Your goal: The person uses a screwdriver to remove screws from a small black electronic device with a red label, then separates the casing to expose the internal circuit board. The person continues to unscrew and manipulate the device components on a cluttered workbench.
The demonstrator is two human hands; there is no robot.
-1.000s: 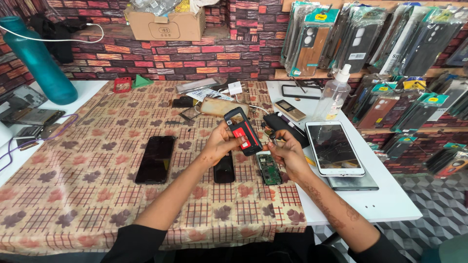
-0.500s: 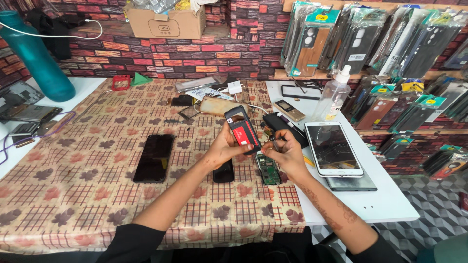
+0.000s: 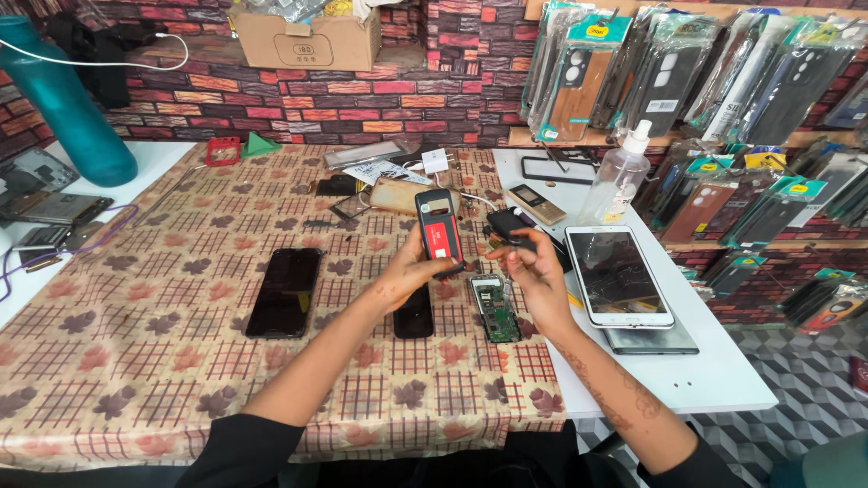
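My left hand [image 3: 409,274] holds a small black phone body with a red battery [image 3: 439,231] upright above the table. My right hand [image 3: 535,271] is raised beside it, fingers pinched near a small black part [image 3: 509,226]; whether it grips that part is unclear. Below the hands a green circuit board [image 3: 495,307] and a small black phone piece [image 3: 414,314] lie on the patterned tablecloth [image 3: 136,361].
A black smartphone [image 3: 285,291] lies left of my arms. A white tablet [image 3: 617,274] rests on a white table [image 3: 714,370] at right, by a spray bottle [image 3: 617,173] and a keypad phone [image 3: 535,204]. Phone cases hang at right; a teal bottle [image 3: 61,104] stands far left.
Both hands rose slightly from the table with the red-battery phone. The right hand moved from the circuit board up beside the phone.
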